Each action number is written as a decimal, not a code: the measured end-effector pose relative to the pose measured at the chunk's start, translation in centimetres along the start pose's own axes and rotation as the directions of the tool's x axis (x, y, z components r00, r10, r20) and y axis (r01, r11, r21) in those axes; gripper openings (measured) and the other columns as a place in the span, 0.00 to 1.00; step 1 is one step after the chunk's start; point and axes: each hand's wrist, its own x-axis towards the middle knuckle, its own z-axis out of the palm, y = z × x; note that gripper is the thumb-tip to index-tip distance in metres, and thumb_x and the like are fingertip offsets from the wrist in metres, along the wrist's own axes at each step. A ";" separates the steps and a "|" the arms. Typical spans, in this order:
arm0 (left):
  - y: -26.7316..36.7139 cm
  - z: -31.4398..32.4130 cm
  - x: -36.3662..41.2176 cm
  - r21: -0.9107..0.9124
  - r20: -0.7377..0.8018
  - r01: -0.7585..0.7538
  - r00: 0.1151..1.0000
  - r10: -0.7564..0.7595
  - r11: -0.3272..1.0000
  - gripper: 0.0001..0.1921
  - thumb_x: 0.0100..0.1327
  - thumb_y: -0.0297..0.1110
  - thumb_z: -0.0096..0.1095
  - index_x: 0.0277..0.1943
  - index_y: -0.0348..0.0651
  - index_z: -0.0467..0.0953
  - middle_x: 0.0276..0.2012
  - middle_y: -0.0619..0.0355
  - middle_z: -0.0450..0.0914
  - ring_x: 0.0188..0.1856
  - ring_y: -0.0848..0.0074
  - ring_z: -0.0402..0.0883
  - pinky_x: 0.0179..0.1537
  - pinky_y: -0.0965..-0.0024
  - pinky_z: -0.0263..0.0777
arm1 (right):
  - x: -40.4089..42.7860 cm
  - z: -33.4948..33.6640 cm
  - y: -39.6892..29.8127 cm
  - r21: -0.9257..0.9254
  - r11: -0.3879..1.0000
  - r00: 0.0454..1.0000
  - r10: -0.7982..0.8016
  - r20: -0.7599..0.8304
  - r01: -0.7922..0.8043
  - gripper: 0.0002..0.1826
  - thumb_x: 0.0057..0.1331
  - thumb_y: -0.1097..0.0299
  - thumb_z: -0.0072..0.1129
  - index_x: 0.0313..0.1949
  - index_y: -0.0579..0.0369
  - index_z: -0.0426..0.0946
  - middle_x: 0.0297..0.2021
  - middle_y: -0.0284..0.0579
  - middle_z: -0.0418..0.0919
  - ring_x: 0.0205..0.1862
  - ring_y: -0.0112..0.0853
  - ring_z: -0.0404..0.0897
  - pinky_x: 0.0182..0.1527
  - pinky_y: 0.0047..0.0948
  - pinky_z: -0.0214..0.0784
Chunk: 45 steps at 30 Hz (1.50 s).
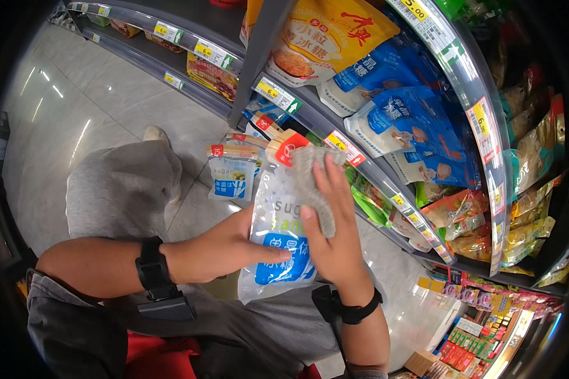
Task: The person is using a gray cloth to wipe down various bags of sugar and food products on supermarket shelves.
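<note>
A clear plastic bag of rock sugar (277, 222) with a red and tan top and a blue printed panel is held over my lap. My left hand (227, 246) grips its lower left side, thumb across the front. A grey cloth (315, 187) lies against the bag's upper right part. My right hand (334, 218) presses this cloth to the bag, its fingers partly spread. Just beyond, similar sugar bags (231, 174) stand upright on the floor beside the shelf.
At the right, a shelf with a price-tag rail (308, 125) bears blue and white sugar pouches (403, 121) and a yellow pouch (322, 38). Another shelf unit (161, 35) runs along the upper left. Grey tiles (76, 94) cover the floor. Boxed goods (474, 336) are at the lower right.
</note>
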 end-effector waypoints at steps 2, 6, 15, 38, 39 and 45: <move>0.4 0.0 0.2 -0.014 -0.021 -0.031 0.999 0.031 0.999 0.31 0.67 0.24 0.67 0.71 0.38 0.62 0.61 0.55 0.77 0.61 0.74 0.76 0.62 0.68 0.71 | -0.3 -0.1 1.3 -0.011 0.988 0.986 0.156 -0.054 -0.157 0.29 0.74 0.57 0.53 0.71 0.54 0.65 0.73 0.56 0.60 0.75 0.55 0.57 0.73 0.47 0.52; 0.7 -0.2 0.7 0.072 -0.073 -0.130 0.988 0.135 0.989 0.29 0.67 0.23 0.64 0.69 0.37 0.64 0.59 0.53 0.79 0.59 0.70 0.79 0.60 0.66 0.72 | -0.4 -1.1 2.8 0.152 0.861 0.870 0.492 -0.006 -0.486 0.29 0.75 0.60 0.52 0.71 0.61 0.63 0.71 0.59 0.63 0.74 0.50 0.60 0.74 0.42 0.51; -0.9 -0.8 -1.3 0.901 -0.046 -0.063 0.970 0.238 0.429 0.32 0.61 0.21 0.61 0.69 0.46 0.64 0.44 0.37 0.83 0.46 0.42 0.82 0.46 0.49 0.76 | -1.5 -3.5 2.2 0.086 0.995 0.979 0.031 0.200 -0.049 0.31 0.53 0.86 0.51 0.59 0.56 0.75 0.61 0.56 0.74 0.67 0.51 0.69 0.69 0.40 0.60; -6.8 -5.8 0.5 0.877 -0.031 -0.061 0.983 -0.183 -0.477 0.07 0.62 0.36 0.62 0.35 0.46 0.85 0.30 0.53 0.84 0.34 0.57 0.85 0.35 0.55 0.78 | -4.3 4.1 0.1 -0.100 0.993 0.819 0.106 0.565 -0.060 0.18 0.59 0.76 0.53 0.49 0.60 0.76 0.40 0.51 0.84 0.46 0.50 0.84 0.42 0.48 0.78; -7.5 -6.6 0.8 0.861 -0.072 -0.041 0.977 -0.201 -0.507 0.09 0.64 0.37 0.61 0.36 0.45 0.86 0.31 0.51 0.84 0.34 0.55 0.85 0.36 0.53 0.78 | -4.4 4.2 0.6 -0.143 0.987 0.861 0.138 0.489 -0.077 0.19 0.59 0.76 0.54 0.51 0.61 0.76 0.41 0.52 0.83 0.46 0.49 0.84 0.43 0.48 0.78; -9.8 -12.9 2.8 0.869 -0.201 0.086 0.961 -0.188 -0.488 0.13 0.69 0.42 0.59 0.39 0.44 0.87 0.33 0.41 0.84 0.38 0.47 0.84 0.41 0.46 0.76 | -2.9 1.8 3.2 -0.171 0.967 0.943 0.229 0.240 -0.191 0.23 0.58 0.74 0.56 0.54 0.62 0.75 0.42 0.52 0.83 0.46 0.49 0.84 0.45 0.47 0.78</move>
